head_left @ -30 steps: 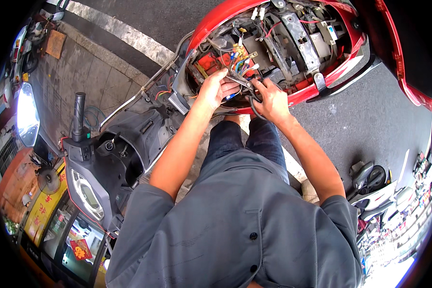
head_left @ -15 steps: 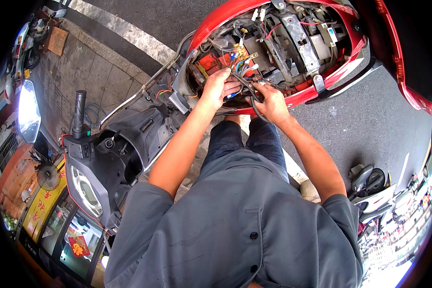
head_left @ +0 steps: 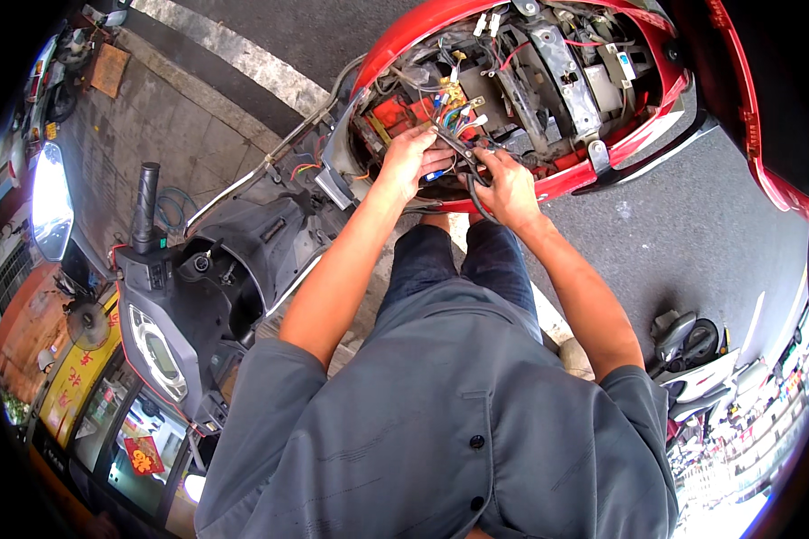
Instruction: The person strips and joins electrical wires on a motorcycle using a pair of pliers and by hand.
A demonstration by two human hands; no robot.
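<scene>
A red scooter (head_left: pixel 656 135) stands with its body panels off, baring wires and metal brackets. My left hand (head_left: pixel 409 157) is closed around a bundle of coloured wires (head_left: pixel 451 126) at the near edge of the open compartment. Right beside it, my right hand (head_left: pixel 505 180) grips a black cable (head_left: pixel 469 184) that loops down below the fingers. Both hands nearly touch over the wire bundle. A red part (head_left: pixel 395 115) sits just behind my left hand.
The scooter's black front with handlebar grip (head_left: pixel 146 202) and dash (head_left: pixel 157 350) lies at the left. A white painted line (head_left: pixel 243 58) crosses the asphalt at the top. Another parked scooter (head_left: pixel 692 346) stands at the right. Shopfronts (head_left: pixel 81 404) curve along the lower left.
My hands have stayed on the wiring, with the fingers shifting slightly on the wires and cable. The view has moved a little.
</scene>
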